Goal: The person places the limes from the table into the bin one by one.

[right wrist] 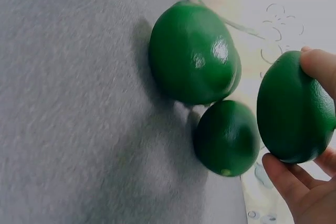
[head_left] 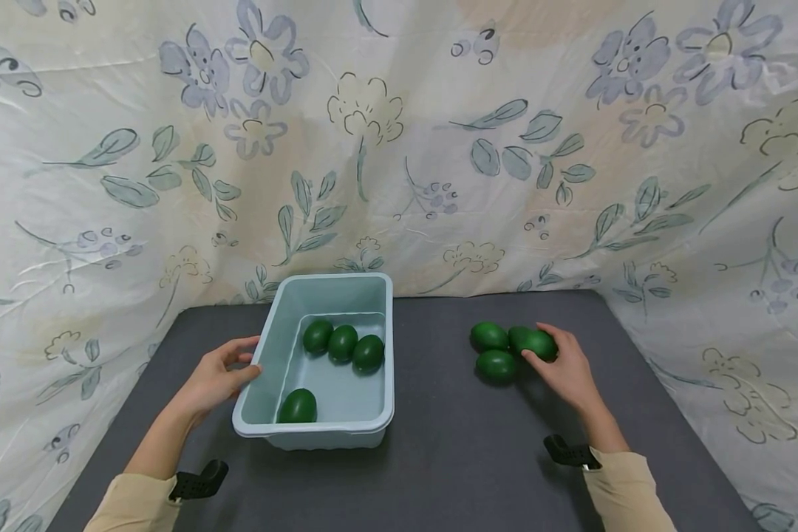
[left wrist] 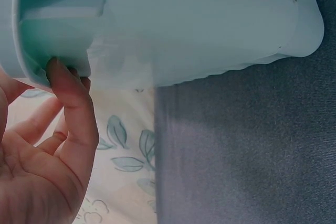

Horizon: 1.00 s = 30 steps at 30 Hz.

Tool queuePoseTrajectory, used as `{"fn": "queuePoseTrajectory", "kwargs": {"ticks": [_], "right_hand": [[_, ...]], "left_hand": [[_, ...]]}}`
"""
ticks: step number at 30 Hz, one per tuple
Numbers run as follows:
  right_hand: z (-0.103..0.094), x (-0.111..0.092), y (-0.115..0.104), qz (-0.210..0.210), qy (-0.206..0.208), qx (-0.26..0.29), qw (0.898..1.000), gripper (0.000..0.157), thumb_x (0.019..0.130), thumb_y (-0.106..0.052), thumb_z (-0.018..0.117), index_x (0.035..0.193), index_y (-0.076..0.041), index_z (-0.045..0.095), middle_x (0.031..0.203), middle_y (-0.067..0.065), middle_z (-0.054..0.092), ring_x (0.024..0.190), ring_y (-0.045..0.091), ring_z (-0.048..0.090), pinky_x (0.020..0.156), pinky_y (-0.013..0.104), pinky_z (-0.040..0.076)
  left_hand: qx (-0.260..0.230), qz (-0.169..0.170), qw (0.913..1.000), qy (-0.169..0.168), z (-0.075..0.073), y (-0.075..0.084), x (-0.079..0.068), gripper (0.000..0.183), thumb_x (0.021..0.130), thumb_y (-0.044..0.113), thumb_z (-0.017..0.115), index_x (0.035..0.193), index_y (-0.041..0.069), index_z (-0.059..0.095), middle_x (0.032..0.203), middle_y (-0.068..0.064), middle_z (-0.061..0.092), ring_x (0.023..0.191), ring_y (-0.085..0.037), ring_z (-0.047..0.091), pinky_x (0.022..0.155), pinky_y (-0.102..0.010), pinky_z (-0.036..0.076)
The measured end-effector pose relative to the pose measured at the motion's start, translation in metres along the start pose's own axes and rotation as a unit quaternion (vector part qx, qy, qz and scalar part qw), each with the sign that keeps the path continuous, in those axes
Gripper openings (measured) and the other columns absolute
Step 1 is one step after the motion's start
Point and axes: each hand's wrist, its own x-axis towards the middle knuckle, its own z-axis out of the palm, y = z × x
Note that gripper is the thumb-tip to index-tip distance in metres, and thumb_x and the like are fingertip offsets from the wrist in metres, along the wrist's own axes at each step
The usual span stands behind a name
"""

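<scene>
A pale blue-green plastic bin [head_left: 332,428] stands left of centre with several glossy green oval fruits inside, one [head_left: 298,406] apart near its front corner. My left hand [head_left: 216,377] grips the bin's left rim, thumb above and fingertips tucked under the lip [left wrist: 73,114]. At right, my right hand [head_left: 568,366] holds a green oval fruit [right wrist: 294,108] between thumb and fingers, raised off the table. Next to it on the table lie three more such fruits: one at the back left [head_left: 488,336], one in front [head_left: 496,366], and one partly hidden behind the held fruit.
The dark grey table [head_left: 439,458] lies under everything. A floral cloth [head_left: 412,148] hangs behind the table and along both sides. Each wrist wears a black band, one on the left [head_left: 199,480] and one on the right [head_left: 572,452].
</scene>
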Motion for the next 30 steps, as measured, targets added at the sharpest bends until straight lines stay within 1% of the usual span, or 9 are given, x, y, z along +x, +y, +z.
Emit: {"fn": "queuePoseTrajectory", "kwargs": {"ticks": [6,15,30], "right_hand": [[0.006,0.007,-0.011,0.002,-0.005,0.007,1.0,0.063,0.085,-0.035,0.065,0.135,-0.005,0.043,0.13,0.026,0.04,0.106,0.038,0.046,0.078,0.052,0.041],[0.012,0.015,-0.031,-0.007,-0.018,0.035,0.999,0.063,0.084,-0.036,0.065,0.136,-0.01,0.042,0.131,0.022,0.04,0.105,0.036,0.047,0.078,0.051,0.042],[0.021,0.028,-0.062,-0.018,-0.036,0.062,0.997,0.061,0.084,-0.034,0.066,0.137,-0.014,0.042,0.132,0.017,0.041,0.103,0.033,0.05,0.077,0.048,0.045]], "left_hand": [[0.001,0.001,1.0,0.0,0.0,-0.001,0.0,0.061,0.089,0.016,0.06,0.142,0.007,0.03,0.125,-0.026,0.046,0.087,-0.022,0.062,0.066,-0.036,0.054],[0.002,0.0,1.0,0.002,0.0,-0.001,0.001,0.062,0.089,0.016,0.06,0.142,0.007,0.03,0.125,-0.026,0.046,0.086,-0.021,0.061,0.065,-0.036,0.054],[-0.006,0.005,1.0,0.0,0.0,0.001,0.0,0.061,0.089,0.014,0.059,0.142,0.005,0.03,0.125,-0.027,0.045,0.086,-0.022,0.062,0.065,-0.037,0.054]]}}
